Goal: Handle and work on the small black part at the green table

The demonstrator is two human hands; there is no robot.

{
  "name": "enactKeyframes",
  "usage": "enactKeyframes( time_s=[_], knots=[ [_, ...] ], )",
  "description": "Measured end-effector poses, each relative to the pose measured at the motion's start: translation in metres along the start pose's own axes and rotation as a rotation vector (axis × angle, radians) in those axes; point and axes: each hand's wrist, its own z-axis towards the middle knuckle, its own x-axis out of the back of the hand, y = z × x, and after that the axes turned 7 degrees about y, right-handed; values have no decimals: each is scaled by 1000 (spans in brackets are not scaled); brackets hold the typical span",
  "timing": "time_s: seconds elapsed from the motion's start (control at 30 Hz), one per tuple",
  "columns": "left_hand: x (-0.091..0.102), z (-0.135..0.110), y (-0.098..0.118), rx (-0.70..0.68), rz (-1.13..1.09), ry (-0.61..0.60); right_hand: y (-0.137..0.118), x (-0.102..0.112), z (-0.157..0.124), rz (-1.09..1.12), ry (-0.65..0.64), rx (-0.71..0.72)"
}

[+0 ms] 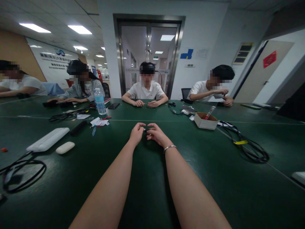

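Both my arms stretch forward over the dark green table [152, 178]. My left hand [136, 132] and my right hand [156, 133] meet at the middle of the table, fingers curled and pinched together. Between the fingertips sits a small dark object [145, 129], too small to name. A silver bracelet [169, 147] circles my right wrist.
A white power strip [48, 139] and a white oval case [65, 147] lie at the left with a black cable loop [22, 175]. A water bottle [99, 101], a cardboard box [205, 121] and black cables [252, 151] sit further out. Several people sit at the far side.
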Motion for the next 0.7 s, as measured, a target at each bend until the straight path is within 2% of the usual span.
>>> enactKeyframes(
  time_s=[0.1, 0.7],
  knots=[
    [0, 0, 1, 8, -6, -7, 0, 0, 0, -4, -9, -42],
    [0, 1, -3, -17, 27, -8, -1, -1, -1, 32, 11, -29]
  ],
)
